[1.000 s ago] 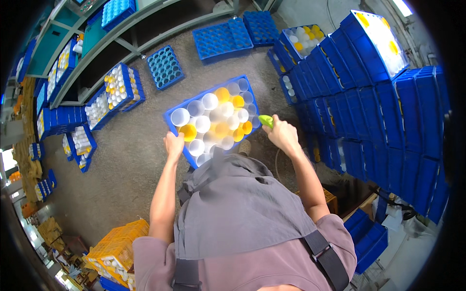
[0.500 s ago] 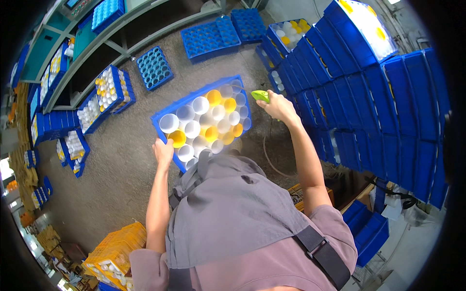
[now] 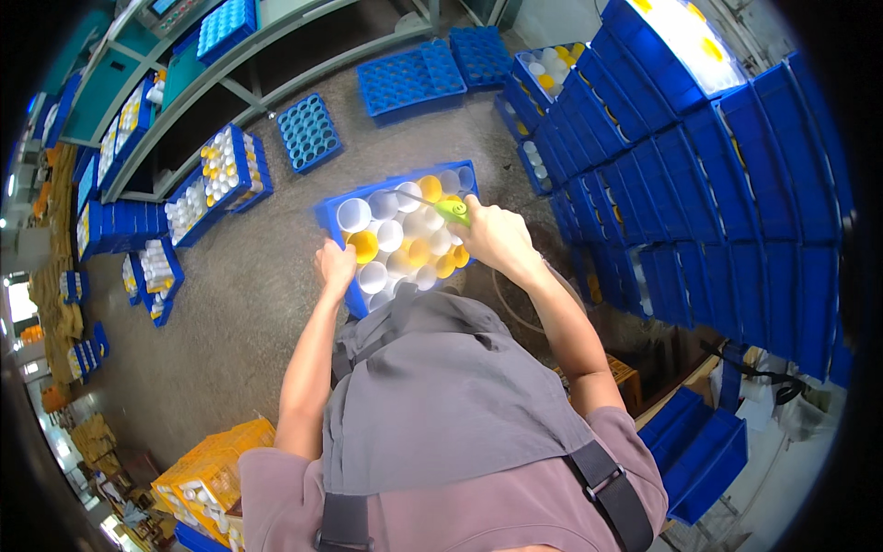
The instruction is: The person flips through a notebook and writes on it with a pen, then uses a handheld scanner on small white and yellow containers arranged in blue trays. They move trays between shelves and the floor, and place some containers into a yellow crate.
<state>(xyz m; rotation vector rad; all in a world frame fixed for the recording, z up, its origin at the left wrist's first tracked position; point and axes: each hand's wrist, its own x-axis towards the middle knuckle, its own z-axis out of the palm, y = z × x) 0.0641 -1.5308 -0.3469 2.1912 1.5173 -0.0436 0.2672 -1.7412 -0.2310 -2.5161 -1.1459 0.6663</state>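
Note:
In front of me is a blue crate (image 3: 328, 219) holding several rows of white and yellow open-topped plastic cups (image 3: 353, 215). My left hand (image 3: 336, 267) is closed on the crate's left edge. Over the crate's right part, my right hand (image 3: 497, 241) grips a lime-green air blow gun (image 3: 453, 212). Its thin nozzle points left across the cups, and a thin hose loops below the hand. What the crate rests on is hidden by the crate and my grey apron (image 3: 432, 396).
Tall stacks of blue crates (image 3: 681, 193) stand close on the right. Ahead on the floor are blue crates with round compartments (image 3: 310, 133). Filled crates (image 3: 221, 170) line the left, near a metal-framed bench. A yellow crate (image 3: 207, 474) stands at lower left.
My right hand has swung the air blow gun leftward from beside the crate to above the cups. My left hand stays on the crate's edge. The whole view has shifted slightly.

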